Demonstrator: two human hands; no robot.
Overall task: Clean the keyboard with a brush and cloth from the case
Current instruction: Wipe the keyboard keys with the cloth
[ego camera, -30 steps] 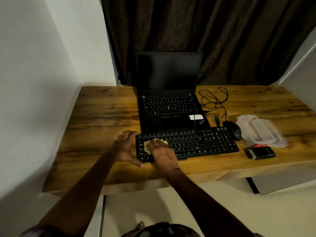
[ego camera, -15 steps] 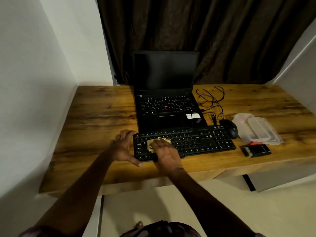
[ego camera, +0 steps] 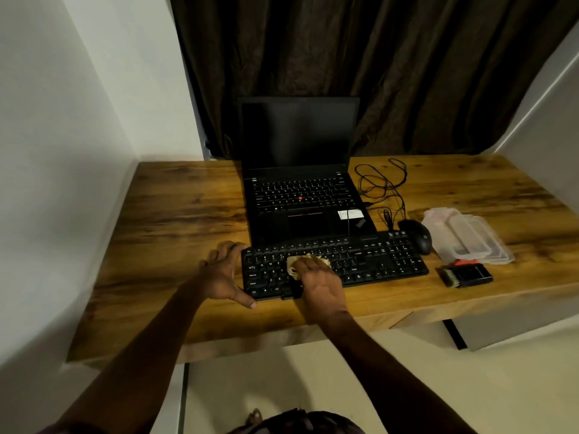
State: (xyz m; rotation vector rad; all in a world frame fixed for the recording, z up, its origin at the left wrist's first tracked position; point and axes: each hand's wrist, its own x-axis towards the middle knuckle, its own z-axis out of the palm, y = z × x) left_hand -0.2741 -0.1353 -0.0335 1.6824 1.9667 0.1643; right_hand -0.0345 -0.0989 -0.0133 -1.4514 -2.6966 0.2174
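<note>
The left hand (ego camera: 224,274), fingers spread and holding nothing, braces the 9 o'clock end of the keyboard (ego camera: 369,266), at the desk's (ego camera: 175,214) 6 o'clock edge, evidently against sliding, while the right hand (ego camera: 318,281), fingers curled on the cloth (ego camera: 294,264), presses it onto the keys.

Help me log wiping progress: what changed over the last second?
The right hand slid the cloth a little rightward along the keyboard, still holding it. The left hand stayed at the keyboard's left end; brush, case and mouse did not move.
</note>
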